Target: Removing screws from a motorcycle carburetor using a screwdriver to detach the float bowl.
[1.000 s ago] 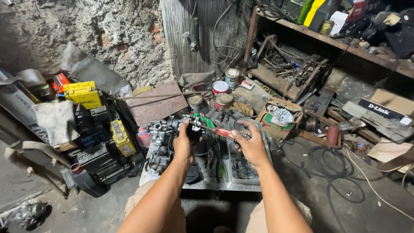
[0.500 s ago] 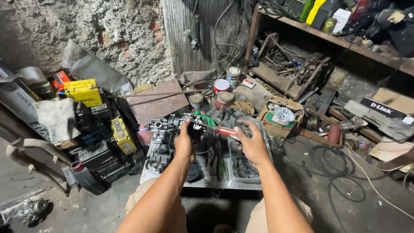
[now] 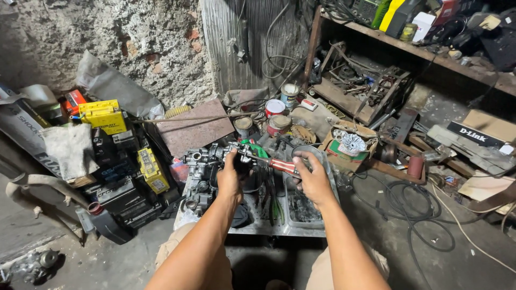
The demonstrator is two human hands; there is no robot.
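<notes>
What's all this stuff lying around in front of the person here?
screwdriver: one, red-and-white handle, held over the tray
engine part: one, grey metal, on the tray's left side
metal tray: one, silver, on the floor before the knees
tins: several, red and white, behind the tray
yellow boxes: two, left, among black batteries
cardboard box: one, brown, right of the tray
black cable: coiled, floor right
left hand: on the engine part
right hand: gripping the screwdriver handle

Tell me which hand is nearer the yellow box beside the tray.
Left. The left hand grips a part over the tray, closer to the yellow box. The right hand holds the red-handled tool, farther right.
</notes>
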